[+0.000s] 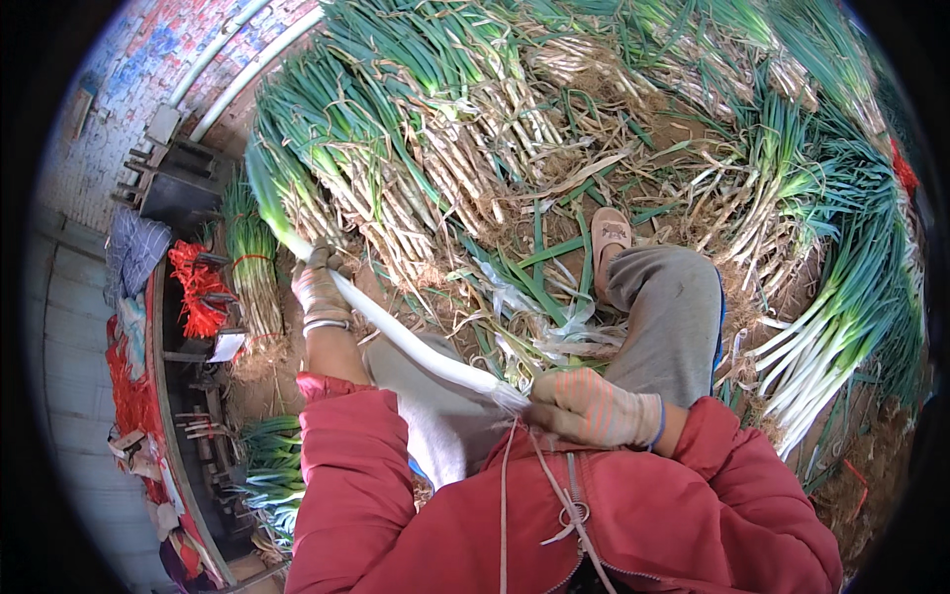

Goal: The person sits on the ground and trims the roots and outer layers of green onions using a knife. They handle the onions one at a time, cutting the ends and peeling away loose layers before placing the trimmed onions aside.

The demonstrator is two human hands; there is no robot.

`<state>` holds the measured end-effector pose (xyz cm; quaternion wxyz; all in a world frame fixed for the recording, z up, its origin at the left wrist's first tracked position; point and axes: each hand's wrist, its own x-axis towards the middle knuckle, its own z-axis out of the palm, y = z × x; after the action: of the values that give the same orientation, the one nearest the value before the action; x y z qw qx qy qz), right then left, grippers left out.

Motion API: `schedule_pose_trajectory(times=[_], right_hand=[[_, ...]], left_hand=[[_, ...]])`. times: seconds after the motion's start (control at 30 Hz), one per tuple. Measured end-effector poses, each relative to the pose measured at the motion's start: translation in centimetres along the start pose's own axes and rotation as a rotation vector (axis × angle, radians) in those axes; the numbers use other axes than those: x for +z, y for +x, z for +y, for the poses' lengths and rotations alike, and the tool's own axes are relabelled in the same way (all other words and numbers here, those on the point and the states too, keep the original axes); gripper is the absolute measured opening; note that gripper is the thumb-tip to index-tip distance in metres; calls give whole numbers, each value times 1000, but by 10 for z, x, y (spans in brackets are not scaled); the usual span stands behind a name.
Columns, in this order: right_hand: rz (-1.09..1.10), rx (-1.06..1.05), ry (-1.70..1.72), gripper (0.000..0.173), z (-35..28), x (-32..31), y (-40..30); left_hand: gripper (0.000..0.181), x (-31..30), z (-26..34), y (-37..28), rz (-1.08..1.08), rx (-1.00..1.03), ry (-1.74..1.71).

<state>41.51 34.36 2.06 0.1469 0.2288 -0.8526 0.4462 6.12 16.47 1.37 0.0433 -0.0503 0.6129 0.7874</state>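
Observation:
My left hand point(323, 286), in a dirty knit glove, is closed around a long green onion stalk point(415, 349), near where the white part turns green. The stalk slants down to the right across my lap, its root end by my chest. There my right hand point(597, 410), in a striped knit glove, has its fingers curled at the roots; what the fingertips grip is hidden. Peeled white green onions point(809, 356) lie in a heap at the right. Unpeeled green onions with brown outer leaves point(378, 193) stand in a broad row ahead.
Loose leaves and peelings point(549, 297) cover the ground between my feet. At left are a red-edged table point(159, 371), red plastic ties point(199, 289) and a tied onion bundle point(252, 260). More green onions point(274, 475) lie at lower left. A brick wall point(126, 134) with pipes stands behind.

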Motion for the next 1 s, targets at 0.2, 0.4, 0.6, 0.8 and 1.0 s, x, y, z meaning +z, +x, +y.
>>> schedule_pose_trajectory(times=[0.2, 0.4, 0.6, 0.8, 1.0], right_hand=[[-158, 694, 589, 22, -39, -36, -47], [287, 379, -92, 27, 13, -19, 6], [-39, 457, 277, 22, 13, 4, 45], [-163, -100, 192, 12, 2, 19, 52], [-319, 617, 747, 16, -20, -4, 19]], left_hand=[[8, -65, 11, 28, 195, -16, 47], [12, -21, 22, 5, 134, 147, -184], [19, -33, 41, -11, -162, 137, -530], [14, -61, 6, 4, -219, -69, -647], [10, -118, 15, 46, 56, -94, -529]])
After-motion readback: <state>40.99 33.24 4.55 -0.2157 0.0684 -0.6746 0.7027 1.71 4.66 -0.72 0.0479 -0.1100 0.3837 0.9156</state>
